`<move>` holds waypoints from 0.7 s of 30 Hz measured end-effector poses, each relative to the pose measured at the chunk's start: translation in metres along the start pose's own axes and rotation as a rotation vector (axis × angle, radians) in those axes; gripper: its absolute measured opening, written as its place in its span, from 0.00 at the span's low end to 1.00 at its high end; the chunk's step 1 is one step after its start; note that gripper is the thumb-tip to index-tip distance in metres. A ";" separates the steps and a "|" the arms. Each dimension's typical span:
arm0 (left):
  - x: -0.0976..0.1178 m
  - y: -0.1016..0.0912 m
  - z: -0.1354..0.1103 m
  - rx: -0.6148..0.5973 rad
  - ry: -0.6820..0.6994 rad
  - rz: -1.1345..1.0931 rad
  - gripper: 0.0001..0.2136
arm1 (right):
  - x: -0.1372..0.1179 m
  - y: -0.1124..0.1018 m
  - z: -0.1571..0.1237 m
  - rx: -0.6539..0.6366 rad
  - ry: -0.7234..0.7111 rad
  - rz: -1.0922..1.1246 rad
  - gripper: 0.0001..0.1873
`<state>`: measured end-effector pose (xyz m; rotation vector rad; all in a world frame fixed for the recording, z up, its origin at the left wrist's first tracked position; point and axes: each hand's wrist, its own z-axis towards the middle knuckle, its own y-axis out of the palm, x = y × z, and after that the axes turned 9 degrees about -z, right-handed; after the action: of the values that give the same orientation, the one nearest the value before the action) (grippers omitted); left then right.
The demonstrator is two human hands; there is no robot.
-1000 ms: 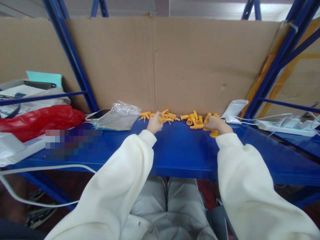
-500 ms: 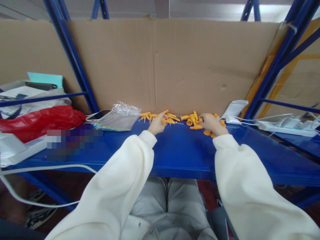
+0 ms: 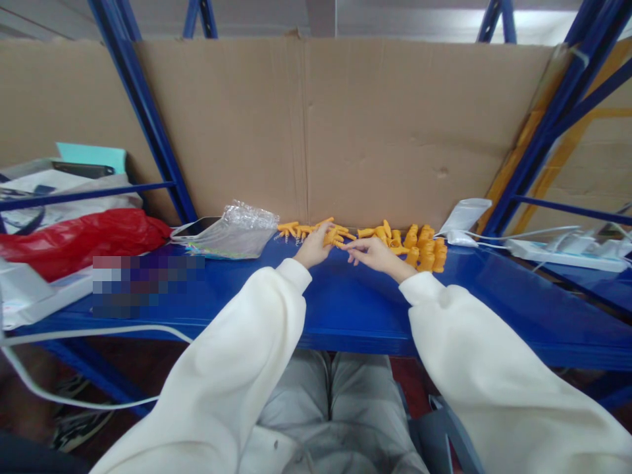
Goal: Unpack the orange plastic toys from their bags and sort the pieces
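Reaching to the back of the blue shelf, my left hand point(image 3: 315, 247) has its thumb and fingers around an orange plastic piece point(image 3: 334, 237) at the middle of the row. My right hand point(image 3: 378, 255) points left, fingers stretched and a little apart, the tips close to that piece. No object shows in it. Left of my left hand lie slim branched orange pieces point(image 3: 289, 228) with small metal springs point(image 3: 298, 239) among them. Thicker hollow orange pieces point(image 3: 382, 232) lie behind my right hand. Beside its wrist, rounded orange pieces point(image 3: 427, 250) stand grouped together.
A cardboard sheet point(image 3: 375, 131) walls off the back of the blue shelf point(image 3: 360, 309). At left are a clear plastic bag point(image 3: 247, 230), a phone point(image 3: 200, 227) and a red bag point(image 3: 83, 240). A white power strip point(image 3: 567, 253) with cables lies at right.
My right hand has moved left from the rounded orange pieces, which now show standing in a group, toward my left hand. My left hand has shifted only slightly.
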<state>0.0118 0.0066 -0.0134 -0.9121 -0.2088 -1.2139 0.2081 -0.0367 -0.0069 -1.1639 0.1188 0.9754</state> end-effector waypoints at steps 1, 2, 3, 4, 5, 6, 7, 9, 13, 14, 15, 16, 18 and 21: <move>-0.003 0.001 0.001 0.044 0.028 -0.013 0.23 | 0.000 0.001 0.002 0.019 0.020 0.019 0.13; -0.005 0.002 0.002 0.094 0.043 -0.023 0.25 | 0.000 0.002 0.005 0.046 0.045 0.032 0.13; -0.007 0.002 0.003 0.147 0.045 -0.030 0.27 | 0.001 0.004 0.010 0.080 0.074 0.039 0.13; -0.008 0.002 0.004 0.199 0.037 -0.033 0.28 | 0.001 0.006 0.015 0.118 0.106 0.045 0.14; -0.009 0.001 0.004 0.250 0.020 -0.031 0.28 | 0.000 0.009 0.021 0.156 0.137 0.048 0.15; -0.009 0.000 0.004 0.297 -0.002 -0.026 0.28 | 0.000 0.012 0.029 0.190 0.168 0.049 0.16; -0.009 -0.002 0.004 0.337 -0.026 -0.019 0.28 | -0.001 0.015 0.037 0.219 0.196 0.045 0.16; -0.008 -0.004 0.004 0.393 -0.066 0.003 0.28 | -0.004 0.022 0.056 0.252 0.236 0.008 0.18; -0.005 -0.006 0.003 0.418 -0.110 0.027 0.26 | -0.013 0.037 0.089 0.225 0.276 -0.176 0.19; -0.005 -0.006 0.003 0.415 -0.114 0.022 0.26 | -0.015 0.040 0.095 0.187 0.288 -0.232 0.20; -0.005 -0.006 0.003 0.412 -0.116 0.012 0.26 | -0.017 0.043 0.098 0.139 0.304 -0.292 0.21; -0.005 -0.006 0.003 0.409 -0.117 0.000 0.26 | -0.019 0.046 0.100 0.086 0.319 -0.360 0.23; -0.005 -0.005 0.002 0.405 -0.118 -0.018 0.26 | -0.021 0.051 0.100 0.003 0.345 -0.490 0.26; -0.002 -0.004 0.002 0.397 -0.124 -0.017 0.26 | -0.021 0.054 0.092 -0.023 0.310 -0.651 0.28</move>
<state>0.0083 0.0095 -0.0115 -0.6387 -0.5378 -1.0807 0.1221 0.0280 0.0063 -1.2549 -0.0268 0.2221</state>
